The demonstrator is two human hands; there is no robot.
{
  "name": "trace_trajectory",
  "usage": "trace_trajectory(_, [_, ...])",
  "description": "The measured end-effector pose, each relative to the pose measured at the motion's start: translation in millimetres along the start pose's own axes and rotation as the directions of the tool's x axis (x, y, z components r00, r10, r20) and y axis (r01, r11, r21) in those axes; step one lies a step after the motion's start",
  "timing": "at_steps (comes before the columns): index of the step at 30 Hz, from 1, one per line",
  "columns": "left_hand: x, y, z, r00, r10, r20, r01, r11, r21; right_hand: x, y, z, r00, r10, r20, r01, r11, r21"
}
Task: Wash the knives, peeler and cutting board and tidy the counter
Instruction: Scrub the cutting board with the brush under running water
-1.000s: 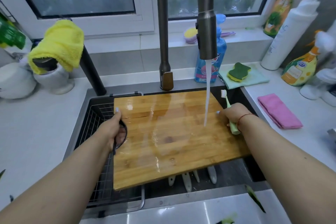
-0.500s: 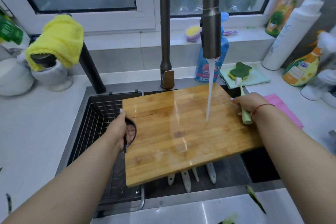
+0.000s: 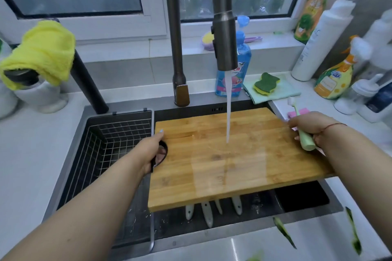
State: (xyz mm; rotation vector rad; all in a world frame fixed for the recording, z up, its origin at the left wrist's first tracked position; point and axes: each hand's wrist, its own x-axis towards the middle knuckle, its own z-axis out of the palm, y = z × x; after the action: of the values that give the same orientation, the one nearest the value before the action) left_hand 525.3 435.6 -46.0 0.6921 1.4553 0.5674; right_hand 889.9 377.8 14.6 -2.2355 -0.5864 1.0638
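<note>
Shifted right under tap: cutting board [image 3: 244, 159], long axis left-right across sink, left hand [image 3: 151, 150] hooked through its handle hole, right hand [image 3: 307, 127] gripping toothbrush [image 3: 303, 135] against far edge.

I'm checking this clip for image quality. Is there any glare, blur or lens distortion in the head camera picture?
Head view: a pale sheen of glare sits on the wet cutting board below the water stream; the white spray bottle at the right edge is blurred; the wide-angle lens bends the window frame and the counter; lighting is soft daylight with no hard shadows.
</note>
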Motion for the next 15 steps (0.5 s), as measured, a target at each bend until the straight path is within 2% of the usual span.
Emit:
trace_trajectory(6, [7,-13,11,0.996,-0.086,0.002,0.086,0.996,-0.028,4,0,-14,0.997,-0.069,-0.021,0.070,0.993,0.092])
trace_trajectory(10, [9,-11,19,0.990,-0.138,0.028,0.139,0.988,-0.062,4,-9,-19,0.988,-0.139,-0.072,0.146,0.985,0.094])
trace_trajectory(15, [16,-9,20,0.992,-0.105,0.065,0.111,0.990,-0.091,6,-10,-13,0.977,-0.180,-0.111,0.193,0.972,0.130])
